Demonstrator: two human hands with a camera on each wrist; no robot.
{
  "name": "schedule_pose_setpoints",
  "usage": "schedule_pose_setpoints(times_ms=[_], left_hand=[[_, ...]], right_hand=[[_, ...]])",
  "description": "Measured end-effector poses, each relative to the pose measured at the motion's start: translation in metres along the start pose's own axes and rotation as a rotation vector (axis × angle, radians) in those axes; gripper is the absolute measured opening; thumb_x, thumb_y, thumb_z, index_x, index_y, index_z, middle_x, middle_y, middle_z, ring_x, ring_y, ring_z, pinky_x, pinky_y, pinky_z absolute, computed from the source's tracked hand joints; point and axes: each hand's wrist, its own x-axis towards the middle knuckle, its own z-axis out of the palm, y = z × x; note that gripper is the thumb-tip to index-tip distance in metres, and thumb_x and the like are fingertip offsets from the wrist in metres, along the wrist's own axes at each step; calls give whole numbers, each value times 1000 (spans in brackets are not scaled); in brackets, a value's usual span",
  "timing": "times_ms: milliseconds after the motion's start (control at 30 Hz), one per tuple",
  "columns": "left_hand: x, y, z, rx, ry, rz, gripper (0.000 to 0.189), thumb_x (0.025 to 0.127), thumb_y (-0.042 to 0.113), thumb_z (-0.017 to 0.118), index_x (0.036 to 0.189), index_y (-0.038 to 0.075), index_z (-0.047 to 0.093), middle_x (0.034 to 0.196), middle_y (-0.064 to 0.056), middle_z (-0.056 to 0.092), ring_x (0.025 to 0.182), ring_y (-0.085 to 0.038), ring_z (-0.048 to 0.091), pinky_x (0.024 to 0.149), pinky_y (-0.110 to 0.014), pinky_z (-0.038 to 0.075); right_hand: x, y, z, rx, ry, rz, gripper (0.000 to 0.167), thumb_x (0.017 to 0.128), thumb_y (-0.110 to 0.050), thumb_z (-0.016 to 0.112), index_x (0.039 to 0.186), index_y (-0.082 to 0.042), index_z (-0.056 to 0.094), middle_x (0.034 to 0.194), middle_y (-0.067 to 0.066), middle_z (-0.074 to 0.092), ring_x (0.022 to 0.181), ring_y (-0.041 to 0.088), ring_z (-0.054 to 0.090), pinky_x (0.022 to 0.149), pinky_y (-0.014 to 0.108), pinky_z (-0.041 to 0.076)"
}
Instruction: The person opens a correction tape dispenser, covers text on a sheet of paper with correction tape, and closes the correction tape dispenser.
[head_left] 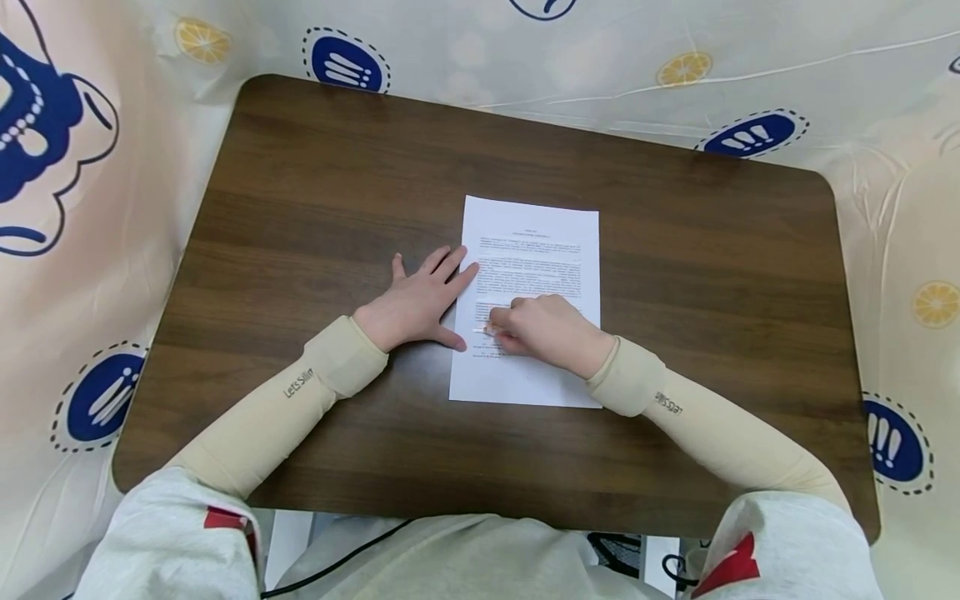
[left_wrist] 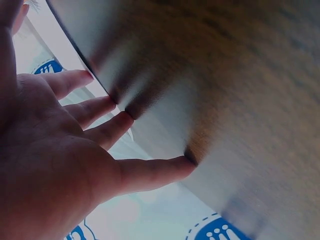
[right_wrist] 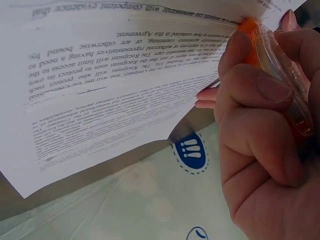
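A printed sheet of paper lies on the brown table, dense with lines of text. My right hand is over its lower half, gripping a correction tape with a clear body and an orange tip. In the right wrist view, the orange tip is right at the printed lines, and curled fingers cover part of the body. My left hand is spread flat at the sheet's left edge, with thumb and some fingertips on the paper. From the left wrist view, its fingertips press down on the surface.
The dark wooden table extends around the sheet on all sides. A patterned curtain with blue ovals and orange slices hangs round the back and sides. A black cable runs across the person's lap below the front edge.
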Motion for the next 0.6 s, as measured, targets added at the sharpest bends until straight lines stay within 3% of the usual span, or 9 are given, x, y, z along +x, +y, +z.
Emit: schedule_pose_setpoints(times_ms=[600], left_hand=[[2, 1, 0, -10, -9, -12, 123, 78, 61, 86, 168, 14, 17, 175, -13, 4, 160, -40, 3, 108, -87, 8]], right_hand=[[-14, 7, -1, 13, 23, 27, 7, 99, -19, 73, 101, -12, 71, 73, 3, 64, 52, 15, 50, 49, 31, 42]])
